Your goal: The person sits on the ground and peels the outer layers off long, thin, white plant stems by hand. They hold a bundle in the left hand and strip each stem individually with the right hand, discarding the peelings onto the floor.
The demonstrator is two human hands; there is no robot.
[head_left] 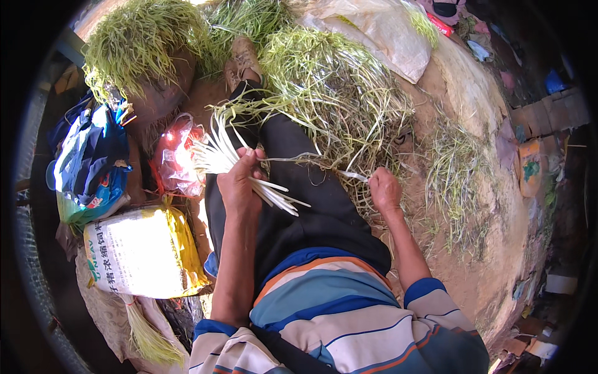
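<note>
My left hand (240, 182) is closed round a bunch of white stalks (218, 149), slim like chives or young garlic, with pale green leaves trailing from them. The cut-looking white ends (277, 193) stick out below its fingers, over my thigh. Off to the right, my right hand (385, 189) makes a fist on one end of a single thin stalk (354, 176), which has a whitish, stripped-looking piece by the fingers. Its dry, thin part stretches left across my dark trousers toward my left hand. Beyond my knees lies a big heap of the same leafy stalks (336, 81).
A further leafy pile (143, 37) sits at the far left. Near it are a red-and-clear plastic bag (180, 153), a blue bag with dark cloth (93, 162) and a white-and-yellow sack (140, 249). Loose stalks (458, 181) litter the earth floor at right, below a plastic sheet (380, 34).
</note>
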